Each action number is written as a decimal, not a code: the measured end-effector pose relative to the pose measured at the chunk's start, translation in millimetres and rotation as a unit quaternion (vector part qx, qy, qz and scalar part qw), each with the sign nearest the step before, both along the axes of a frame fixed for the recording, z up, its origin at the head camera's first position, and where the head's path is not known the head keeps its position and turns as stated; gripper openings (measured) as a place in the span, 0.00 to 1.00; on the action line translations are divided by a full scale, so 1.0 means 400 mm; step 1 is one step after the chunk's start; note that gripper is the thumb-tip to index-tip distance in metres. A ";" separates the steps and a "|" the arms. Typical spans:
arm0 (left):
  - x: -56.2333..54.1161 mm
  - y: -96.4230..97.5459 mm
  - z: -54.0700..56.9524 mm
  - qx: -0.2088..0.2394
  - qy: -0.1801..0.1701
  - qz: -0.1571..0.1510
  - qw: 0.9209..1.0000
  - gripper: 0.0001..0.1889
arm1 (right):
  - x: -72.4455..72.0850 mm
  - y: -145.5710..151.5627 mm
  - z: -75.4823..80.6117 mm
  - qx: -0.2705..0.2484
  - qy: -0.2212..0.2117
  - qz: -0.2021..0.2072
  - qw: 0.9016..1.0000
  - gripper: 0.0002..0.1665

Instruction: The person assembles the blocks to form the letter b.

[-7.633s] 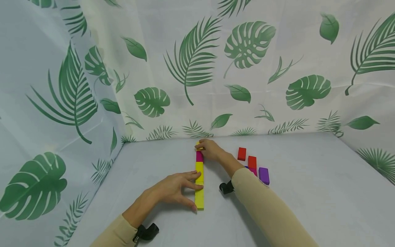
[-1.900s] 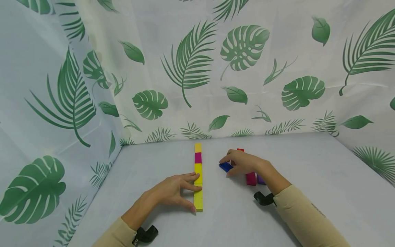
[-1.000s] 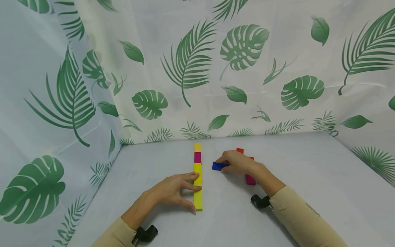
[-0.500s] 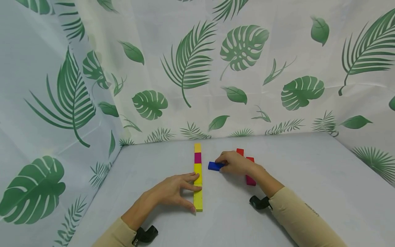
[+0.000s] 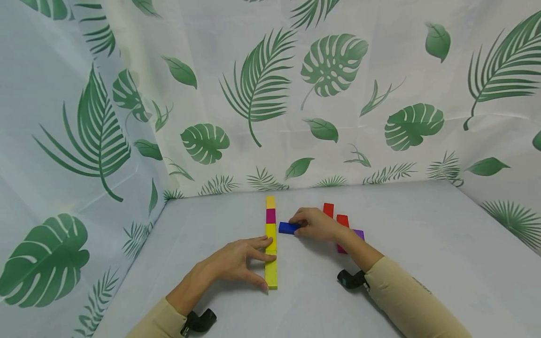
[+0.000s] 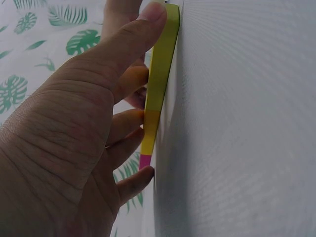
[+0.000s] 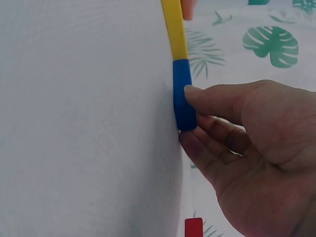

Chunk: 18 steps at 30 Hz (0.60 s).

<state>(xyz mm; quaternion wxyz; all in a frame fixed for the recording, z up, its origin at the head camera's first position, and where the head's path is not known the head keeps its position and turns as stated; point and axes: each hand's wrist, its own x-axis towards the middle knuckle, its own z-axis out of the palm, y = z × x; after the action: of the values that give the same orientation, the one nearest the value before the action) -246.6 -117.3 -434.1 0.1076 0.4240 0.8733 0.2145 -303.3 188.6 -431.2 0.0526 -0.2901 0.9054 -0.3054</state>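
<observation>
A straight row of blocks runs away from me on the table: two yellow blocks nearest, the first (image 5: 271, 273) and the second (image 5: 274, 230), then a magenta block (image 5: 271, 216) and a yellow block (image 5: 270, 202) at the far end. My left hand (image 5: 236, 257) rests along the row's left side, its spread fingertips on the two nearer yellow blocks and its thumb at the near end. Between thumb and fingers my right hand (image 5: 318, 224) pinches a blue block (image 5: 287, 228), lying crosswise. Its left end is right beside the second yellow block.
Loose blocks lie right of my right hand: a red block (image 5: 328, 209), another red block (image 5: 343, 220) and a purple block (image 5: 359, 234), partly behind my right forearm. A leaf-print cloth (image 5: 253, 159) hangs behind and to the sides of the white table (image 5: 422, 244).
Earlier my right hand was at the row's far end; it then took the blue block from the loose blocks. The block has turned crosswise and slid left to the row. My left hand stays put.
</observation>
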 end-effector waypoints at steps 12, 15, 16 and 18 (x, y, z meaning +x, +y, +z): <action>0.002 0.000 0.002 -0.005 0.006 -0.004 1.000 0.40 | 0.003 -0.008 -0.005 -0.008 -0.010 -0.002 1.000 0.20; -0.001 0.000 -0.001 -0.007 0.007 -0.004 1.000 0.40 | 0.003 -0.010 -0.006 -0.012 -0.011 -0.001 1.000 0.20; -0.001 0.000 -0.002 -0.007 0.007 -0.004 1.000 0.39 | 0.003 -0.010 -0.007 -0.013 -0.012 -0.001 1.000 0.20; -0.002 0.000 -0.003 -0.006 0.009 -0.005 1.000 0.39 | 0.004 -0.011 -0.006 -0.015 -0.013 -0.002 1.000 0.20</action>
<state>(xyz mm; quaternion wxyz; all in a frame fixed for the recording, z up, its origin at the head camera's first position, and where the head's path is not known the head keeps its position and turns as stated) -247.4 -117.5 -435.1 0.1040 0.4296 0.8733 0.2047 -301.7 184.2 -433.6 0.0599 -0.2853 0.9004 -0.3228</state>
